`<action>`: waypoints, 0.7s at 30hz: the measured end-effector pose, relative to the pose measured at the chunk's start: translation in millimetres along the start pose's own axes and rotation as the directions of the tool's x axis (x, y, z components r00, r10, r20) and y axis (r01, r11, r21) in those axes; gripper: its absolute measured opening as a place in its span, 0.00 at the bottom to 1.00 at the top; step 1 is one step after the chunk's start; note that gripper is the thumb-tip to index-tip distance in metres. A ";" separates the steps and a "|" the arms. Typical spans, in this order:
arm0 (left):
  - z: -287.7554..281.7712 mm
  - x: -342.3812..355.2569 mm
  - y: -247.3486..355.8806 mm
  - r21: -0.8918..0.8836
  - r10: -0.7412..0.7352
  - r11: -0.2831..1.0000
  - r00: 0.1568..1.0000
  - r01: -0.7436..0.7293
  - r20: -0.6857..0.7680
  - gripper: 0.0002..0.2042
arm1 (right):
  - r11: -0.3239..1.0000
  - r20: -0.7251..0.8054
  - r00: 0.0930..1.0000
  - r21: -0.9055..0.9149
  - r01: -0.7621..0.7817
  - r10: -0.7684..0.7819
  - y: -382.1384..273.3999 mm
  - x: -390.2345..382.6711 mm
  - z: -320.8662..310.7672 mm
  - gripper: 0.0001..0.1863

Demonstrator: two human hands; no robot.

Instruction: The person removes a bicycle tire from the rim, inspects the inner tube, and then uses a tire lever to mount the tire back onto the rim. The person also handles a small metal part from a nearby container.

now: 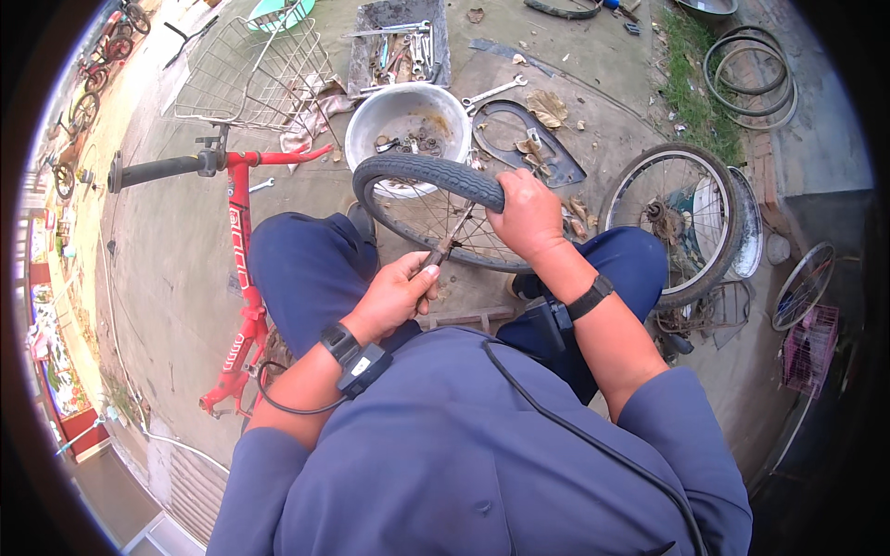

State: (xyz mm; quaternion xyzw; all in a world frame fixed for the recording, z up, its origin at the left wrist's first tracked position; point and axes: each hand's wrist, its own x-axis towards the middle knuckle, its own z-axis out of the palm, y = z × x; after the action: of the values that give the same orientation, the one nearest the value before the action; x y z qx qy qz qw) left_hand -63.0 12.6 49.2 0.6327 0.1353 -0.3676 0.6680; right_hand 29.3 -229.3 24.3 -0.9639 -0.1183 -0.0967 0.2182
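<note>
While holding the black-tyred, wire-spoked wheel (417, 169) nearside of the round grey metal basin (389, 109), has right grip (527, 218) closed over tread and left grip (399, 295) pinched near hub; looks tyred already, but unmounted.

The basin (378, 113) looks dull, stained metal. Before it, the tyre (417, 169) is matt, ridged rubber; left of it, the frame (243, 243) is glossy.
</note>
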 end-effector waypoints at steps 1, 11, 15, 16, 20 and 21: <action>-1.6 -4.0 -0.3 -0.011 -0.039 0.999 0.999 0.039 -0.001 0.16 | 1.000 -0.008 1.000 0.006 0.004 -0.004 -6.0 -3.2 1.1 0.15; -13.5 -58.0 16.4 -0.047 -0.181 0.983 0.982 0.179 -0.047 0.17 | 0.999 -0.001 1.000 -0.032 0.004 -0.004 -47.5 -17.1 17.0 0.25; -8.9 -64.1 19.9 -0.039 -0.221 0.975 0.972 0.219 -0.074 0.17 | 0.997 0.018 1.000 -0.071 0.010 -0.009 -49.9 -22.6 19.3 0.28; -8.5 -65.3 20.8 -0.014 -0.215 0.977 0.974 0.215 -0.072 0.17 | 0.998 0.026 1.000 -0.057 0.009 -0.007 -50.5 -24.6 19.5 0.26; -9.9 -66.8 27.0 -0.025 -0.224 0.975 0.971 0.223 -0.082 0.18 | 1.000 -0.016 1.000 -0.017 0.010 -0.011 -48.9 -28.0 19.1 0.22; -11.3 -67.8 28.2 -0.019 -0.219 0.976 0.972 0.218 -0.082 0.19 | 1.000 -0.015 1.000 -0.009 0.005 -0.005 -48.5 -29.9 19.6 0.22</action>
State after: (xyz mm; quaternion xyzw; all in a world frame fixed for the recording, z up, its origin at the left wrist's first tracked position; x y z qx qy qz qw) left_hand -88.1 43.0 112.1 0.6255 0.2337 -0.4114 0.6204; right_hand -9.7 -183.6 19.1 -0.9638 -0.1187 -0.1048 0.2146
